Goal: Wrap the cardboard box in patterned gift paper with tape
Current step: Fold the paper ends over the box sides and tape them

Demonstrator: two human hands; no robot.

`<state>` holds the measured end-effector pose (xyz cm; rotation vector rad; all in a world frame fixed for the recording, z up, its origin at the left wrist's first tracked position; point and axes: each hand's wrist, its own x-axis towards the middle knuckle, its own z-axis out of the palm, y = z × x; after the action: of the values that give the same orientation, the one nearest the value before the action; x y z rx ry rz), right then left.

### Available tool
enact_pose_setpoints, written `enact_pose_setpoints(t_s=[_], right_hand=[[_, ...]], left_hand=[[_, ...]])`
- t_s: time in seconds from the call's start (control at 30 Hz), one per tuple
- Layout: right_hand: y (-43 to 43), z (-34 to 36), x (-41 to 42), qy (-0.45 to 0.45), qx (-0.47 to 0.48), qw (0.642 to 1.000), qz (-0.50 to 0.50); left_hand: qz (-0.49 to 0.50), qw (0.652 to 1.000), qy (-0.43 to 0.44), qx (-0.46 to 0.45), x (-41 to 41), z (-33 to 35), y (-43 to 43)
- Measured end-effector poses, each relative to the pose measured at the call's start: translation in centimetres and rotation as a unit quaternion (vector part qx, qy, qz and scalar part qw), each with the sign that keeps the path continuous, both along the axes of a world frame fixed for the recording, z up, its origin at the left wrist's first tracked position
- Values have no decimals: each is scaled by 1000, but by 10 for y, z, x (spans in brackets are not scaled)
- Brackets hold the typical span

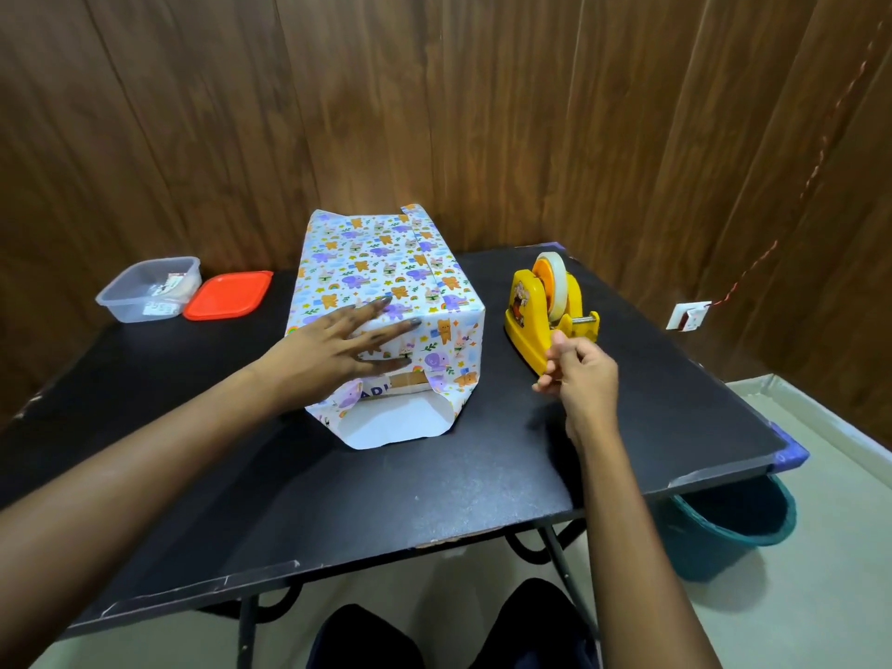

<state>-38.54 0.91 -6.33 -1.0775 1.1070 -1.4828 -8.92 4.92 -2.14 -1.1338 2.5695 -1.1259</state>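
Paper-wrapped box point(386, 263) under the spread left hand point(338, 350) — right hand point(584, 374) curled beside the tape dispenser point(526, 311), contents unclear

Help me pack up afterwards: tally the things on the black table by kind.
Cardboard box in patterned gift paper: 1
Yellow plastic tape dispenser: 1
Clear rectangular plastic container: 1
Orange-red plastic lid: 1
Total: 4

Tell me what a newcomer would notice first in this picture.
The gift-wrapped box stands mid-table, its near end not yet folded shut, with the left hand spread flat on it. Right of it sits a yellow tape dispenser, with the right hand, fingers pinched together, at its front end. A red lid lies at the far left.
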Motion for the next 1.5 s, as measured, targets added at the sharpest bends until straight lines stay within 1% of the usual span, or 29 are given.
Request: enact_pose_setpoints(t_s=[0.03,0.1,0.13,0.2,0.27,0.3,0.37,0.5,0.67,0.87,0.97,1.17,1.33,1.4,1.43,1.5], right_hand=[[6,7,8,13,-7,997,73],[18,15,38,52,-7,975,217],[24,14,55,83,-6,962,262],[28,10,86,161,-12,944,288],[28,2,107,204,-2,941,272],[27,-2,114,208,12,943,260],[25,-9,122,203,29,950,234],[25,-16,131,199,36,963,178],[29,-17,136,182,34,972,144],[36,-6,153,279,46,958,56],[38,-5,155,294,82,952,19],[39,-9,159,248,126,961,4],[36,-10,155,263,142,954,18],[37,-9,152,288,132,948,16],[37,-7,150,322,121,939,16],[38,-2,144,406,97,909,18]], left_hand=[[3,1000,11,1,-1,0,1],[14,999,29,-1,-1,-1,4],[17,999,38,-2,0,-3,5],[17,999,51,0,-1,-4,7],[15,998,56,3,-2,-4,6],[16,998,57,5,-2,-4,6],[16,998,61,6,-3,-4,6],[13,998,59,5,0,-3,4],[-6,997,79,1,4,-5,2],[-15,995,97,2,1,-4,2],[-7,996,94,3,0,-3,4],[1,996,91,9,1,-3,4],[-1,996,90,13,2,-5,2],[-2,996,93,11,2,-5,3],[-1,995,94,12,2,-4,3],[2,996,91,11,1,-4,3]])
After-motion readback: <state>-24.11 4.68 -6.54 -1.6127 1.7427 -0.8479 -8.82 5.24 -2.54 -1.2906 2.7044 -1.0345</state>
